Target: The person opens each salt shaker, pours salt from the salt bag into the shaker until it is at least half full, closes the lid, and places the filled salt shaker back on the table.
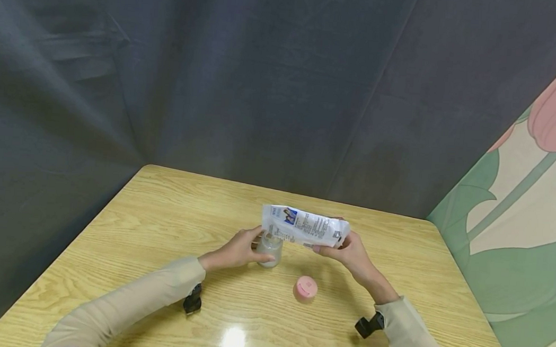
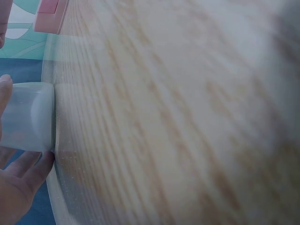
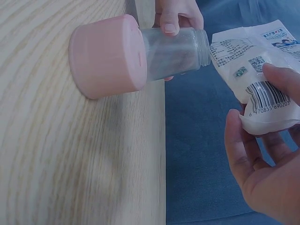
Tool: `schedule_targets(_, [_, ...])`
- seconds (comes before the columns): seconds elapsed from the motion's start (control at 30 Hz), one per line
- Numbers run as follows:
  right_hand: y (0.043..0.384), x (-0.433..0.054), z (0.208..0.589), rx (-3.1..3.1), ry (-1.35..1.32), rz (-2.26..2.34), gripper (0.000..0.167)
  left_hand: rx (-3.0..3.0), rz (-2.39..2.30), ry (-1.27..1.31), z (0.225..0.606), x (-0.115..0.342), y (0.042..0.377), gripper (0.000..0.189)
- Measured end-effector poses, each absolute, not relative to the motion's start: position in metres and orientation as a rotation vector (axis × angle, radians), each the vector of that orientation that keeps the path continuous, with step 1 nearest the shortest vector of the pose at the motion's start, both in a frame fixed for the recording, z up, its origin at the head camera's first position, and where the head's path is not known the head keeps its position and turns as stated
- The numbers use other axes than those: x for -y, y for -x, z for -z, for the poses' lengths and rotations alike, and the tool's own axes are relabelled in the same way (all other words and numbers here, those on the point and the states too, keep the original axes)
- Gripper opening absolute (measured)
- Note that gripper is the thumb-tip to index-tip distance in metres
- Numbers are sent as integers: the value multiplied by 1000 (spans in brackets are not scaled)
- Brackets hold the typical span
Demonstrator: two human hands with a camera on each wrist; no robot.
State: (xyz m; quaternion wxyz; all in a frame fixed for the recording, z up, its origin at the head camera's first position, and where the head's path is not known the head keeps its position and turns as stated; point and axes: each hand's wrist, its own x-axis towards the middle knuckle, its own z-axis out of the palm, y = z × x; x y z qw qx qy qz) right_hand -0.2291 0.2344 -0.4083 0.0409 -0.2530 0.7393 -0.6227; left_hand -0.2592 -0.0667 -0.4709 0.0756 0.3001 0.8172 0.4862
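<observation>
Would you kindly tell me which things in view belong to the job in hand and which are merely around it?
Part of the job:
White packet, in the right hand
Open glass jar, in the left hand
Pink cap, probably the jar's

Merely around:
Table, underneath
Dark curtain, behind
Flowered panel, at right

The person wears a long-sleeved beige cloth garment, its left sleeve [image 1: 136,298] creased into soft folds toward the elbow and its right sleeve [image 1: 416,333] ending in a plain cuff at the wrist. A small black boxy wrist camera [image 1: 193,299] sits at the left cuff, and a matching black wrist camera [image 1: 370,325] at the right. The left hand [image 1: 240,249] and right hand [image 1: 352,252] are bare.
</observation>
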Motion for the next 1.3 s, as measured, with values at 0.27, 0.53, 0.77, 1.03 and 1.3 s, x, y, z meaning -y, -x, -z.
schedule_targets(0.27, [229, -234, 408, -2268, 780, 1899, 55, -2445, -1467, -905, 471, 67, 259, 71])
schedule_targets(0.53, [229, -234, 409, -2280, 776, 1890, 56, -2450, -1458, -902, 472, 67, 259, 69])
schedule_targets(0.77, [229, -234, 409, -2286, 783, 1885, 55, -2456, -1451, -895, 471, 67, 259, 70])
schedule_targets(1.03, [229, -235, 408, -2283, 793, 1883, 55, -2453, -1460, -904, 469, 66, 258, 71])
schedule_targets(1.3, [229, -234, 407, -2284, 788, 1881, 55, -2457, -1459, -899, 471, 66, 257, 70])
